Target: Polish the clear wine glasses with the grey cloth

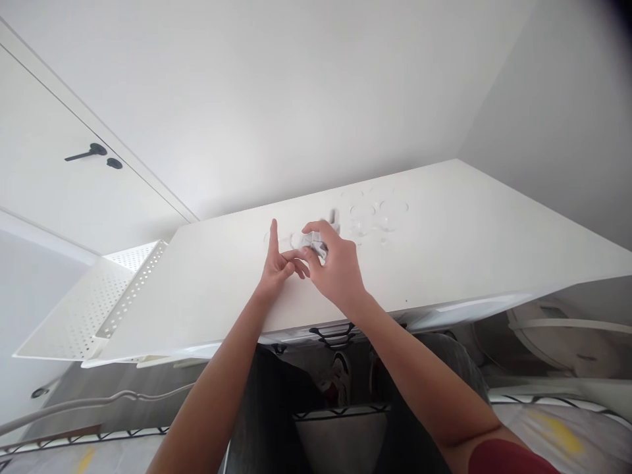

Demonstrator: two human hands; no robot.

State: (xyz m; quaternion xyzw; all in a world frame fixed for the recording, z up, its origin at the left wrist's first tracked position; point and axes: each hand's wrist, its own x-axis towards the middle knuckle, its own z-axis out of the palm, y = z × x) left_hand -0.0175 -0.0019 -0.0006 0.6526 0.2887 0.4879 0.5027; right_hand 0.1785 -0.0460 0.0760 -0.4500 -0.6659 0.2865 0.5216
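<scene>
Both my hands reach over a white table top (444,224) and meet near its middle. My right hand (333,266) has its fingers curled in a pinch round a small grey-and-white object (316,245) that I cannot make out. My left hand (279,263) touches the same object with its thumb and middle fingers, while its index finger points straight up. Just beyond my hands, several clear round discs or glass pieces (378,214) lie on the table.
A white perforated metal shelf (93,296) juts out at the table's left end. A white door with a black handle (89,153) is at the far left. Under the table's edge sit a black wire rack (336,336), shoes and white containers (557,329).
</scene>
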